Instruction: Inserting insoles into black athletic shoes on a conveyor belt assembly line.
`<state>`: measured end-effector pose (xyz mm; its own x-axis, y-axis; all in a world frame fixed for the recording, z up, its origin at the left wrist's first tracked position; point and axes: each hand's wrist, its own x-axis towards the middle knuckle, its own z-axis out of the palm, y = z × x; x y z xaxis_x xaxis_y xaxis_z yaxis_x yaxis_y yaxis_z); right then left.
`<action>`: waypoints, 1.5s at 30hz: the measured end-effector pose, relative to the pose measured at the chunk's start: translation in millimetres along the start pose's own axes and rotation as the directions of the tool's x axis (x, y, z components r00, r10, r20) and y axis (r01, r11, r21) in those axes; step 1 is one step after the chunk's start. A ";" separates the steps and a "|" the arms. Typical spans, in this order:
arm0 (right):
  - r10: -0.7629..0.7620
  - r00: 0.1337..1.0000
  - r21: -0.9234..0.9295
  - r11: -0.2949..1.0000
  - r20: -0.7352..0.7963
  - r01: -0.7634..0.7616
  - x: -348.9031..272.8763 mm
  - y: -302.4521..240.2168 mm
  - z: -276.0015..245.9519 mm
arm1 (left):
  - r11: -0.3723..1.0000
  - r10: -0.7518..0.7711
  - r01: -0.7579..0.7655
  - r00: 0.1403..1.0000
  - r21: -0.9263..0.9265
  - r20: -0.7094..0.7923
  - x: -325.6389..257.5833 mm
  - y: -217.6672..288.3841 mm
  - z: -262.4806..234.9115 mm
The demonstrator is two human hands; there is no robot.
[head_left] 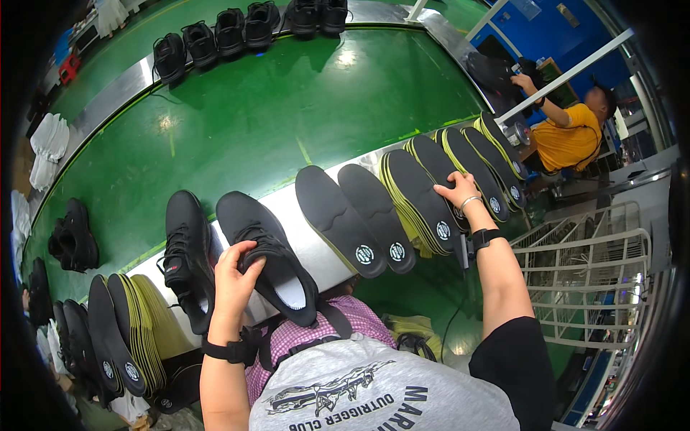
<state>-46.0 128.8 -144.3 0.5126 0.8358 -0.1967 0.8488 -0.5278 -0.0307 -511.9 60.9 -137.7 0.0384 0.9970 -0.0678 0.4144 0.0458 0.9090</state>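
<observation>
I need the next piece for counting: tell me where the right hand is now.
In the head view, the right hand rests on a fanned stack of black insoles on the metal ledge, right of two single insoles.

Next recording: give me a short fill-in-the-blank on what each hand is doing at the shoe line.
1. The left hand grips a black ____ by its opening.
2. The right hand rests on a stack of black ____ with yellow edges.
3. Two single insoles lie flat on the metal ledge between the ____.
4. The floor beyond the ledge is ____.

Missing words: shoe; insoles; hands; green
</observation>
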 end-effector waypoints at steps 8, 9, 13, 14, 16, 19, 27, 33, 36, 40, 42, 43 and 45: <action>-0.403 0.816 -0.157 0.915 -0.414 0.372 -11.8 -1.6 -25.8 | 0.870 0.309 -0.285 0.951 0.402 0.006 0.8 12.5 3.1; -0.372 0.780 0.005 0.901 -0.503 0.434 -27.0 -15.0 -37.0 | 0.878 0.321 -0.290 0.947 0.381 -0.019 -0.9 12.4 5.1; -0.332 0.939 0.941 0.337 0.089 0.030 -84.5 -70.3 -69.4 | 0.939 0.192 -0.151 0.976 0.309 -0.107 3.8 1.6 10.3; -0.475 0.873 0.938 0.342 0.116 0.061 -108.5 -88.1 -70.7 | 0.960 0.140 -0.104 0.982 0.260 -0.124 5.8 -1.1 10.7; -0.657 0.707 0.905 0.421 0.263 0.055 -155.9 -126.0 -70.1 | 0.976 0.110 -0.078 0.983 0.205 -0.145 9.5 -6.3 14.9; -0.776 0.547 0.856 0.481 0.314 0.190 -198.1 -147.5 -55.4 | 0.994 0.094 -0.082 0.979 0.075 -0.179 12.2 -11.5 20.6; -0.587 0.381 0.548 0.808 0.715 0.216 -215.4 -147.3 -65.7 | 0.999 0.011 0.000 0.980 0.054 -0.199 11.8 -6.0 22.2; -0.846 0.334 0.322 0.480 0.416 0.816 -223.2 -210.4 -17.8 | 0.991 0.101 -0.077 0.966 0.108 -0.239 12.0 -14.5 26.8; -0.814 0.540 0.019 0.556 0.216 0.831 -227.0 -233.5 31.5 | 0.984 0.164 -0.136 0.947 0.116 -0.276 15.2 -12.7 34.3; -0.817 0.550 -0.077 0.545 0.173 0.835 -232.9 -237.4 31.6 | 0.985 0.161 -0.129 0.922 0.111 -0.352 9.8 -18.3 37.1; -0.828 0.527 -0.076 0.523 0.191 0.849 -239.8 -224.7 12.5 | 0.986 0.163 -0.135 0.916 0.101 -0.366 5.8 -13.7 40.3; -0.836 0.508 -0.073 0.504 0.207 0.860 -243.1 -218.2 2.1 | 0.989 0.137 -0.108 0.918 0.100 -0.371 6.0 -13.2 41.7; -0.760 0.550 -0.221 0.504 0.347 0.835 -249.7 -208.8 -15.1 | 0.985 0.163 -0.131 0.914 0.110 -0.371 6.1 -13.7 41.0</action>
<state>-349.3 32.6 -73.9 -0.4075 0.8083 -0.4249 0.8844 0.4654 0.0370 -480.0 63.7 -167.4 -0.2351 0.9422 0.2385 0.5031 -0.0920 0.8593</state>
